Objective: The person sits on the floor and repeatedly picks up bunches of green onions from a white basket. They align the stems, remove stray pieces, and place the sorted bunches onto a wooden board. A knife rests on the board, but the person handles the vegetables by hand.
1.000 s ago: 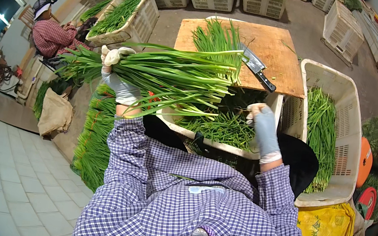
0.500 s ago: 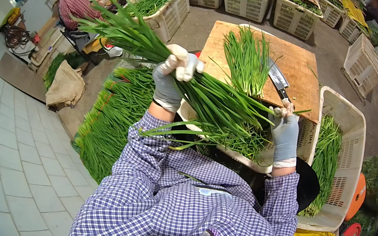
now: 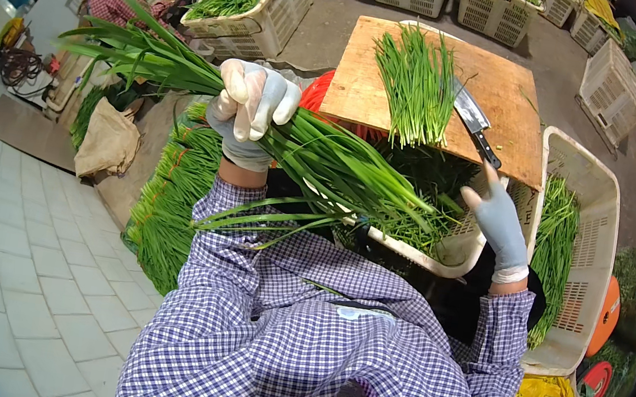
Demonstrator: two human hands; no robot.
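landmark for these notes: the wooden board (image 3: 354, 75).

my left grip (image 3: 254, 105), gloved, is clamped around a long bunch of green stalks (image 3: 348, 166), off the board's left edge and on my side of it. the leafy ends spray away leftward; the paler ends angle down across the front of the board. a few loose strands droop below the rest, over my sleeve.

my right grip (image 3: 503, 228), also gloved, is empty: thumb and forefinger apart, just in front of the board's near right corner. the forefinger points up at the handle of the knife (image 3: 471, 115); whether it touches i cannot tell. the knife lies on the board, right of a second batch of stalks (image 3: 417, 85) laid there.

below the board's near edge, a white crate (image 3: 452, 268) with loose greens (image 3: 421, 230). right of the board, a taller white crate (image 3: 607, 203) with more stalks (image 3: 552, 244). left of the board and nearer me, heaped bundles (image 3: 166, 212).

step in hand, my judgement: holding the bunch up and tidying it, stragglers being picked over. the next move calls for a firm left grip, so the stalks don't slide, and for right fingers going to the stray strands well clear of the blade.
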